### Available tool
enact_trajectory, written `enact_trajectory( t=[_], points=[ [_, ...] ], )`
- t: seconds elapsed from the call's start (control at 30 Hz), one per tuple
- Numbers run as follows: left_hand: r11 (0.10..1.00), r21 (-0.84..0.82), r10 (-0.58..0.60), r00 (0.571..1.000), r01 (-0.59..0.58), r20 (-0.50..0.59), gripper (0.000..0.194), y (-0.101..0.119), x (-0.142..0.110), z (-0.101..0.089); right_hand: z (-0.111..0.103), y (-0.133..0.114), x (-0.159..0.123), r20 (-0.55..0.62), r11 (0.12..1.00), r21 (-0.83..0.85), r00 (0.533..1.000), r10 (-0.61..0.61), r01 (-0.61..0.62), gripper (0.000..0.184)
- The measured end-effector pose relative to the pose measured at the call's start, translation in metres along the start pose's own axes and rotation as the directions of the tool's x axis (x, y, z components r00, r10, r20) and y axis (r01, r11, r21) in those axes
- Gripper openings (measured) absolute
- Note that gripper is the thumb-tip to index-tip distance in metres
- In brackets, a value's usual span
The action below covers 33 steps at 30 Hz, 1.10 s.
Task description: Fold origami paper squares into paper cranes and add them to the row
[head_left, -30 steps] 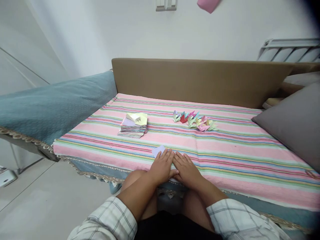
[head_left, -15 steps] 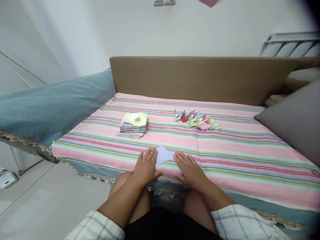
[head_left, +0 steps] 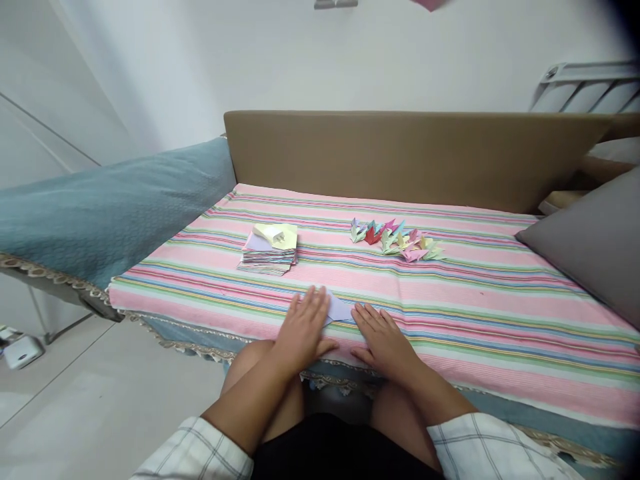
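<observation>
A small piece of pale lavender paper (head_left: 340, 310) lies on the striped cloth in front of me, its folds hard to make out. My left hand (head_left: 303, 328) rests flat across its left part, fingers stretched out, hiding some of it. At the paper's right end, the fingertips of my right hand (head_left: 381, 333) press down, palm low and fingers extended. Neither hand grips anything. Beyond my left hand stands a stack of coloured paper sheets (head_left: 269, 260), topped by a yellow sheet with a curled edge.
Several folded paper cranes (head_left: 400, 240) in mixed colours sit in a cluster beyond my right hand. The striped cloth (head_left: 475, 313) covers the sofa seat. A grey cushion (head_left: 595, 247) leans at the right, a blue-covered armrest (head_left: 125, 200) at the left, the brown backrest (head_left: 400, 157) behind.
My left hand has slid rightward onto the lavender paper and now covers its left part. My right hand stays at the right end. The yellow sheet's curl looks different. The view has shifted slightly.
</observation>
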<state>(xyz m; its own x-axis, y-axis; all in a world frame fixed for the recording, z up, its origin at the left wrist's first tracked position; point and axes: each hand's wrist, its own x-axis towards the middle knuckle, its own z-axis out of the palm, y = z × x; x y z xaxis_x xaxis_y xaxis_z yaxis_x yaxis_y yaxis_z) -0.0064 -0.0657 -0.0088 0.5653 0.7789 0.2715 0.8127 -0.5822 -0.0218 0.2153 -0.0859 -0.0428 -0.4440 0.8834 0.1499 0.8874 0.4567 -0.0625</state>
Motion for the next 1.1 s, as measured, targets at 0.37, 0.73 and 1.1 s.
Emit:
enact_trajectory(
  t=[0.37, 0.73, 1.1],
  points=[
    [0.998, -0.043, 0.058, 0.998, -0.056, 0.04, 0.074, 0.001, 0.002, 0.021, -0.006, -0.002, 0.0, -0.031, 0.999, 0.041, 1.0, 0.004, -0.002, 0.064],
    [0.981, -0.142, 0.143, 0.986, -0.131, 0.081, 0.058, -0.015, 0.011, 0.009, -0.028, 0.008, 0.033, -0.229, 0.62, 0.777, 0.869, 0.439, -0.109, 0.046],
    [0.973, -0.21, 0.118, 0.99, -0.099, 0.081, 0.051, -0.017, 0.018, 0.001, -0.014, 0.012, 0.073, -0.064, 0.12, 0.993, 0.91, 0.409, 0.016, 0.055]
  ],
)
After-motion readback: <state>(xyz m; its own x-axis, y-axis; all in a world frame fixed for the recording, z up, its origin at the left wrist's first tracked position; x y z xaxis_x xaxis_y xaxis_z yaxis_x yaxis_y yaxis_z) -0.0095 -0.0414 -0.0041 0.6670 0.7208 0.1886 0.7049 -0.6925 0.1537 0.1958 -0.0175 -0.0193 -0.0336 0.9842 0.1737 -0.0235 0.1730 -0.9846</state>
